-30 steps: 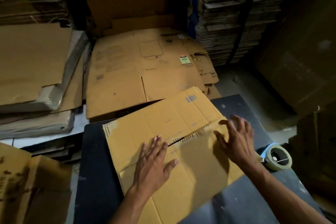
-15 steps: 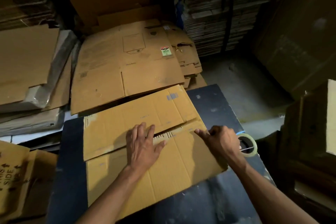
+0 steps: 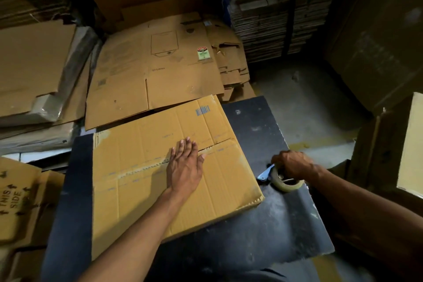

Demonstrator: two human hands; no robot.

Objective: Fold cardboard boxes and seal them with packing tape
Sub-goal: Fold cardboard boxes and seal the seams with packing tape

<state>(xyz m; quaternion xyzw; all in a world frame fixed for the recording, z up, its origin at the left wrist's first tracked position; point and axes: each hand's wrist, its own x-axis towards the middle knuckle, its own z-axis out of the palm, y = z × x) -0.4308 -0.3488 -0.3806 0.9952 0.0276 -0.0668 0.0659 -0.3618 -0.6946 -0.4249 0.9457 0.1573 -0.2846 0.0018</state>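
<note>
The box [image 3: 160,174] lies flat on the dark table [image 3: 263,231] at the centre of the frame, its two top flaps closed so that their edges meet in a seam. The seam is the long axis of the closed face; it runs from the lower left of the box toward the upper right, rising toward the barcode corner. The box is turned slightly on the table, with its right corner pointing to the lower right near the table's right edge. The left hand [image 3: 185,167] rests palm-down across the seam near its middle, fingers straight and together, pointing to the upper part of the frame. The right hand [image 3: 294,165] is at the right of the frame, fingers curled over the top of the tape roll [image 3: 286,181], which sits on the table just beside the box's right edge. A small metal tab projects from the roll toward the box. Flattened cartons [image 3: 155,71] lie beyond the table in the upper centre, and bundled stacks [image 3: 274,11] stand at the upper right.
</note>
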